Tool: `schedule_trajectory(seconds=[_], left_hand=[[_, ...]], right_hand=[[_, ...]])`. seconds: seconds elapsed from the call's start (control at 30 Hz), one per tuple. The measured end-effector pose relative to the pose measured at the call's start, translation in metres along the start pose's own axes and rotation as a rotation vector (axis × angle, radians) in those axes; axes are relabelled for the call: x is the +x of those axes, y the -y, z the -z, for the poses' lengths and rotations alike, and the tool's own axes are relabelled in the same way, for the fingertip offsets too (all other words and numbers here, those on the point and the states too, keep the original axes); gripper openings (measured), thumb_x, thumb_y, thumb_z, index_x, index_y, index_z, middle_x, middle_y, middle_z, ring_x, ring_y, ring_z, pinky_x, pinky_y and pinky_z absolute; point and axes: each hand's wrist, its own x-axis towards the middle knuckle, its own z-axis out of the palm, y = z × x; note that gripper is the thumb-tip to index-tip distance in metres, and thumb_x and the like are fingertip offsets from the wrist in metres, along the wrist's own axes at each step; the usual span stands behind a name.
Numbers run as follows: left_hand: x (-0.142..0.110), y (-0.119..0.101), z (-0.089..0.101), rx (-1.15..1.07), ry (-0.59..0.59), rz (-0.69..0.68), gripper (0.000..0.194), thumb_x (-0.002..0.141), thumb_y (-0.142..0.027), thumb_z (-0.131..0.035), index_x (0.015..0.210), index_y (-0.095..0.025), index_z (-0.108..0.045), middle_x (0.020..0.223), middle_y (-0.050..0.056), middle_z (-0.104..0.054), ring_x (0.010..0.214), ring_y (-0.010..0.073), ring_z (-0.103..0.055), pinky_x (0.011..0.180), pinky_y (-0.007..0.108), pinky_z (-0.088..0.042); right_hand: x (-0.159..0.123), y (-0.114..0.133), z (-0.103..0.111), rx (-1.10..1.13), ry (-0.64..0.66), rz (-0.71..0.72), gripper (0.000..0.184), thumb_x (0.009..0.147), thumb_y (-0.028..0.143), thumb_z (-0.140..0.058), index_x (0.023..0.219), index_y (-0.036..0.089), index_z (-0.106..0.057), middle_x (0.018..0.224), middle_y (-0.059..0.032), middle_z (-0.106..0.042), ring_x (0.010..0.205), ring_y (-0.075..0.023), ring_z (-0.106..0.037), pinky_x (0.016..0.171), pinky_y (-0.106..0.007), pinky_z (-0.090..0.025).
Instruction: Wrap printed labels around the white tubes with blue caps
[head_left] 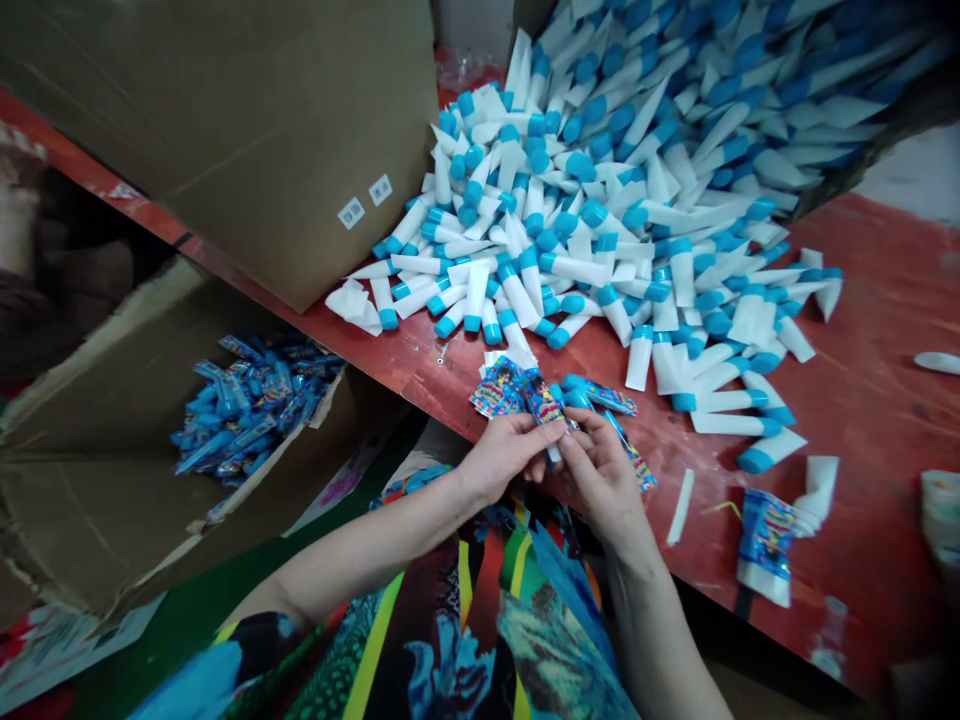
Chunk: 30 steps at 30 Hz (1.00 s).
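- left hand (501, 456): partly closed, thumb and fingers pinching a cluster of printed packets (498, 390) just above the table edge
- right hand (600, 482): curled and touching the left hand, holding the same cluster; overlapping fingers hide its exact grip and the number of packets held
- white tube (553, 453): end showing between the hands, mostly hidden
- heap of blue-capped white tubes (600, 205): spread across a red table (870, 270), just beyond the hands; its far end is cut off by the frame
- cardboard box (225, 125): upper left, beside the heap, partly cut off
- open carton (97, 500): left of the hands, holding blue packets (251, 415) whose print is too small to read
- loose packet (766, 545): on the table, right of the hands, touching a white tube (816, 492)
- patterned cloth (457, 625): below the hands, cut off by the lower edge
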Motion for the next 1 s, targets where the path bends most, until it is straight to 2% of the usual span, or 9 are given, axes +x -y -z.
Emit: schedule_trajectory(seconds=[0.1,0.17,0.27,0.47,0.6,0.73,0.83,0.93,1.0], left_hand=[[0.004,-0.013,0.003,-0.107,-0.116,-0.069,0.061,0.081,-0.05,-0.103,0.121,-0.019,-0.069,0.075,-0.002,-0.073,0.045,0.0083,-0.054,0.046,0.022,-0.034],[0.007,-0.023,0.006,-0.183,-0.171,-0.108,0.085,0.084,-0.035,-0.1,0.155,-0.022,-0.056,0.083,-0.004,-0.075,0.043,0.0075,-0.053,0.045,0.021,-0.034],[0.008,-0.028,0.007,-0.203,-0.148,-0.126,0.107,0.084,-0.028,-0.099,0.174,-0.022,-0.042,0.081,-0.007,-0.072,0.042,0.007,-0.052,0.044,0.021,-0.033],[0.005,-0.009,-0.004,-0.188,-0.14,-0.115,0.106,0.076,-0.045,-0.104,0.165,-0.025,-0.049,0.077,-0.008,-0.069,0.042,0.0096,-0.055,0.044,0.022,-0.036],[0.005,-0.002,-0.001,0.037,-0.135,-0.081,0.102,0.087,-0.054,-0.094,0.172,-0.024,-0.046,0.066,-0.009,-0.065,0.04,0.0142,-0.053,0.045,0.026,-0.037],[0.008,-0.017,0.024,0.551,-0.413,-0.242,0.045,0.099,-0.037,-0.084,0.14,-0.02,-0.077,0.079,0.001,-0.075,0.07,0.0192,-0.072,0.07,0.03,-0.053],[0.014,-0.034,0.045,0.932,-0.643,-0.299,0.023,0.098,-0.029,-0.085,0.118,-0.019,-0.083,0.104,0.007,-0.082,0.1,0.0247,-0.077,0.089,0.033,-0.055],[0.02,-0.045,0.055,1.16,-0.639,-0.162,0.021,0.096,-0.032,-0.089,0.112,-0.021,-0.083,0.112,0.009,-0.084,0.107,0.0282,-0.077,0.084,0.033,-0.051],[0.023,-0.047,0.057,1.199,-0.63,-0.094,0.015,0.096,-0.033,-0.089,0.103,-0.022,-0.083,0.103,0.007,-0.084,0.102,0.0286,-0.077,0.078,0.033,-0.046]], right_hand=[[-0.002,-0.003,0.007,-0.023,0.065,-0.022,0.06,0.096,0.07,-0.089,0.136,0.027,-0.074,0.079,0.001,-0.072,0.065,-0.021,-0.065,0.058,-0.034,-0.055],[-0.005,-0.01,0.012,-0.01,0.122,-0.049,0.066,0.095,0.065,-0.093,0.146,0.027,-0.073,0.092,-0.0018,-0.08,0.074,-0.0225,-0.073,0.068,-0.038,-0.064],[-0.008,-0.024,0.015,0.051,0.112,-0.05,0.075,0.089,0.061,-0.1,0.151,0.029,-0.073,0.1,-0.0025,-0.085,0.077,-0.0232,-0.078,0.081,-0.043,-0.071],[-0.006,-0.042,0.009,0.082,-0.071,-0.053,0.063,0.082,0.065,-0.103,0.126,0.027,-0.079,0.089,-0.0026,-0.086,0.068,-0.0252,-0.08,0.079,-0.048,-0.075],[-0.005,-0.048,0.014,0.018,-0.153,-0.07,0.067,0.081,0.074,-0.099,0.121,0.026,-0.075,0.086,-0.0045,-0.086,0.07,-0.0296,-0.083,0.073,-0.049,-0.074],[-0.001,-0.048,0.034,-0.158,-0.237,-0.017,0.073,0.078,0.084,-0.094,0.117,0.026,-0.072,0.082,-0.0055,-0.083,0.067,-0.0299,-0.08,0.069,-0.047,-0.071],[-0.001,-0.035,0.055,-0.386,-0.217,0.046,0.068,0.083,0.083,-0.086,0.117,0.025,-0.076,0.077,-0.0036,-0.079,0.063,-0.0275,-0.073,0.063,-0.043,-0.064],[0.003,-0.008,0.076,-0.64,-0.144,0.094,0.058,0.091,0.076,-0.076,0.116,0.025,-0.082,0.07,-0.002,-0.072,0.062,-0.0269,-0.067,0.063,-0.042,-0.058],[0.015,0.015,0.086,-0.729,-0.193,0.112,0.058,0.097,0.074,-0.067,0.121,0.024,-0.083,0.071,-0.0029,-0.071,0.064,-0.0286,-0.067,0.065,-0.042,-0.057]])
